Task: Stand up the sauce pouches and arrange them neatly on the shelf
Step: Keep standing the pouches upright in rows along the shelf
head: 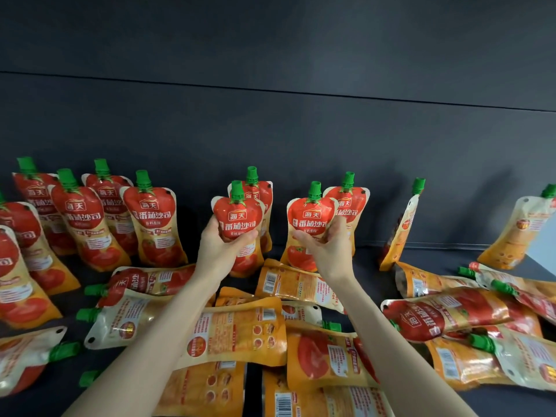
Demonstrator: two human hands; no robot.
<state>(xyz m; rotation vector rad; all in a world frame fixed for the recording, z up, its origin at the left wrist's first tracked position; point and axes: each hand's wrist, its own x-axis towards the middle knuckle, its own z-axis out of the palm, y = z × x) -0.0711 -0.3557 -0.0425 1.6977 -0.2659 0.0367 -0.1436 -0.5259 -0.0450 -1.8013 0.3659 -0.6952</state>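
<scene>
Red-and-orange sauce pouches with green caps cover the dark shelf point(370, 257). My left hand point(221, 246) grips an upright pouch point(239, 218) at its middle, just in front of another standing pouch point(260, 194). My right hand point(326, 249) wraps around the right side of a second upright pouch point(308, 224), with one more standing pouch point(349, 206) behind it. Several pouches point(99, 212) stand in rows at the left. Many others point(237, 329) lie flat in a pile at the front.
One pouch point(401, 230) stands edge-on at the right, and another point(516, 233) leans against a pale side panel point(541, 251). The dark back wall point(301, 130) runs behind the rows. Flat pouches point(457, 314) are heaped at the right front.
</scene>
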